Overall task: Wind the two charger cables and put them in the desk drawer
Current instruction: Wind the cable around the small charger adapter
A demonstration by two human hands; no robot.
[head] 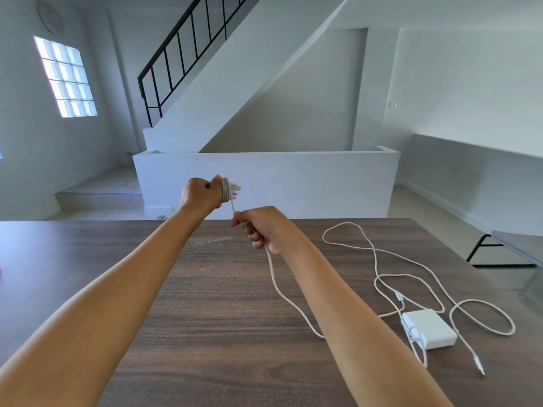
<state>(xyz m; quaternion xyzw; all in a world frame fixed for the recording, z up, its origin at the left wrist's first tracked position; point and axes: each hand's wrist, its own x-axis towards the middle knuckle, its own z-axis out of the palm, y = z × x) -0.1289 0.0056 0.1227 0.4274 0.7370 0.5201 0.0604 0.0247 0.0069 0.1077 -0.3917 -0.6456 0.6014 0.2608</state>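
Note:
My left hand (201, 195) is raised above the far edge of the desk and grips a small bundle of wound white cable (228, 191). From the bundle the same cable runs down through my right hand (263, 229), which pinches it, then trails across the dark wooden desk (191, 333) and passes under my right forearm. A second white cable (417, 265) lies in loose loops on the right side of the desk, near a white charger brick (429, 329). No drawer is in view.
A low white wall (264, 180) and a staircase with a black railing (182, 51) stand beyond the desk. A bench with black legs (505, 248) sits off the desk's right edge.

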